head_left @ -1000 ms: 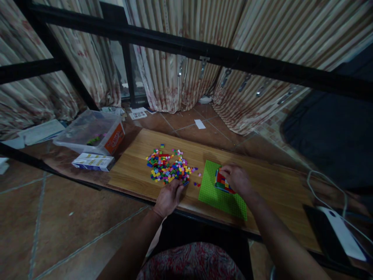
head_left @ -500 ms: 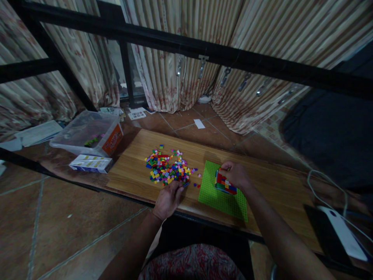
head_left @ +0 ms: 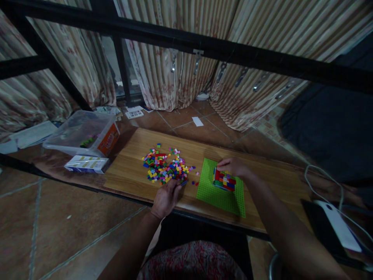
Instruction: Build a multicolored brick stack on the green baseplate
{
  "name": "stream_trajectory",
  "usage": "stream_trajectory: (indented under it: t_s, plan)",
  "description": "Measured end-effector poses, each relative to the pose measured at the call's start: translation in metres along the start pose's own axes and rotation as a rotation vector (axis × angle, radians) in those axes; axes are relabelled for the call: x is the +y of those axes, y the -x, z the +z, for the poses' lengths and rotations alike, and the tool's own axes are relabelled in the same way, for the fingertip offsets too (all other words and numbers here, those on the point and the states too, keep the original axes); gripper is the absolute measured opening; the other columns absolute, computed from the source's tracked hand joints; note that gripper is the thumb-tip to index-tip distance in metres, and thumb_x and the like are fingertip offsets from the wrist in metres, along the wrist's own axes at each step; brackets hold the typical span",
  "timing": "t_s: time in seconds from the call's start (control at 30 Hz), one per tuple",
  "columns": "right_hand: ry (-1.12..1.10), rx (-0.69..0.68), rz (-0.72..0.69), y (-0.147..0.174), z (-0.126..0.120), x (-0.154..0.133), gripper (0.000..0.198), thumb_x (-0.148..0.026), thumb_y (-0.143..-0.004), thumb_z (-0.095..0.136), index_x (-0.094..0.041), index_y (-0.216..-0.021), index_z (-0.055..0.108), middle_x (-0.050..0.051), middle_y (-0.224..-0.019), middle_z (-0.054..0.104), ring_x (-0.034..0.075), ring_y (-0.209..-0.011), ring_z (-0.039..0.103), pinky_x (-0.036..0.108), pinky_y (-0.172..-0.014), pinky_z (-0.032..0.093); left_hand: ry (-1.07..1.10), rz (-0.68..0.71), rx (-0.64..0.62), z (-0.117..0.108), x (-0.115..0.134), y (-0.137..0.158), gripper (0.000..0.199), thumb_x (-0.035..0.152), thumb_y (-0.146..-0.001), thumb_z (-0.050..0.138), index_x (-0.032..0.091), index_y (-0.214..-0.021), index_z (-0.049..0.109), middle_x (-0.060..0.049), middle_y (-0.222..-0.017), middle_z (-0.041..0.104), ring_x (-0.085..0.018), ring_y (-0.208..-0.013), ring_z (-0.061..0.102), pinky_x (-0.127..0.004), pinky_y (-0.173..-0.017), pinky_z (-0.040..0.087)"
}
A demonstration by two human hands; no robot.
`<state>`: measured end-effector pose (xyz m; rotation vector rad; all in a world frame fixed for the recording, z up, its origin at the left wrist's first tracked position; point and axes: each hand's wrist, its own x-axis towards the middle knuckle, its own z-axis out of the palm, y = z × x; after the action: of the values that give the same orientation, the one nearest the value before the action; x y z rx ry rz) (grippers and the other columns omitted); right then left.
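Pinching a dark blue piece [head_left: 183,183] between thumb and forefinger of the left hand [head_left: 165,198], close by the front edge of the wooden board [head_left: 271,190]. Reaching with the right hand [head_left: 235,167] to the far left corner of the brick build [head_left: 225,181], fingers drawn together there; cannot tell if gripping a piece or only touching. Can see this build upon the green baseplate [head_left: 221,204], nearer to its far edge than to its near edge, with a free green strip before it. Having much bare wood to the right of the plate, partly under the forearm. Having less room on the left, with only a narrow gap, and a few stray bricks in it, between plate and heap of loose bricks [head_left: 159,167].

Showing, in the board, smooth brown wood with long grain; in the plate, rows of tiny studs on bright plastic; in the build, a low block of red, blue, green and yellow. Past the left end, can notice a clear plastic bin [head_left: 78,134] with orange label, and a flat carton [head_left: 87,164] just before it.
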<state>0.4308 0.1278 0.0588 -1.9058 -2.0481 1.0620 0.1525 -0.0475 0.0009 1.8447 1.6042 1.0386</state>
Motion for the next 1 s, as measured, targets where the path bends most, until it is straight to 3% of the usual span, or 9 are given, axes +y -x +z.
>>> stream_trajectory:
  t_s: [0.13,0.4,0.67,0.77,0.9,1.0]
  plan:
    - [-0.006,-0.002,-0.038,-0.002,0.0,0.0,0.016,-0.029,-0.061,0.075,-0.02,-0.074,0.076,0.001,-0.068,0.073,0.015,-0.06,0.064,0.024,-0.058,0.049,0.002,0.002,0.006,0.001,-0.002,0.0,0.02,0.035,-0.095,0.039,0.021,-0.091,0.054,-0.005,-0.087,0.065,-0.016,-0.079,0.063,-0.027,-0.07,0.047]
    - [-0.072,0.169,-0.116,0.008,0.01,0.001,0.013,-0.025,-0.059,0.077,-0.02,-0.07,0.073,0.0,-0.066,0.072,0.014,-0.061,0.065,0.024,-0.061,0.048,0.03,-0.006,0.029,-0.001,-0.003,-0.002,0.022,0.038,-0.093,0.041,0.021,-0.09,0.055,-0.004,-0.083,0.064,-0.017,-0.078,0.063,-0.029,-0.071,0.048]
    - [-0.249,0.44,-0.107,0.043,0.004,0.017,0.023,-0.033,-0.077,0.061,-0.016,-0.086,0.072,0.006,-0.082,0.074,0.018,-0.074,0.067,0.029,-0.068,0.052,0.031,-0.006,0.067,-0.003,-0.001,-0.003,0.024,0.039,-0.093,0.042,0.021,-0.09,0.057,-0.003,-0.084,0.064,-0.016,-0.077,0.062,-0.029,-0.072,0.048]
    - [-0.291,0.488,-0.183,0.067,0.023,0.013,0.024,-0.035,-0.08,0.056,-0.017,-0.084,0.071,0.006,-0.081,0.073,0.018,-0.073,0.066,0.031,-0.07,0.051,0.028,-0.032,0.073,-0.004,0.002,-0.002,0.024,0.039,-0.094,0.041,0.021,-0.09,0.056,-0.003,-0.082,0.063,-0.016,-0.076,0.062,-0.029,-0.071,0.047]
    - [-0.191,0.294,-0.439,0.095,0.071,-0.017,0.018,-0.029,-0.084,0.055,-0.021,-0.09,0.07,0.004,-0.09,0.07,0.017,-0.08,0.064,0.031,-0.075,0.049,0.029,-0.075,0.114,-0.005,0.006,-0.002,0.024,0.038,-0.094,0.04,0.02,-0.092,0.055,-0.002,-0.077,0.062,-0.015,-0.069,0.06,-0.027,-0.067,0.046]
    - [-0.082,0.229,-0.506,0.1,0.106,-0.045,0.015,-0.02,-0.085,0.056,-0.022,-0.093,0.069,0.004,-0.094,0.067,0.017,-0.083,0.063,0.032,-0.081,0.048,0.034,-0.1,0.147,-0.007,0.008,-0.001,0.023,0.038,-0.093,0.04,0.019,-0.091,0.054,-0.002,-0.077,0.062,-0.015,-0.07,0.06,-0.028,-0.068,0.047]
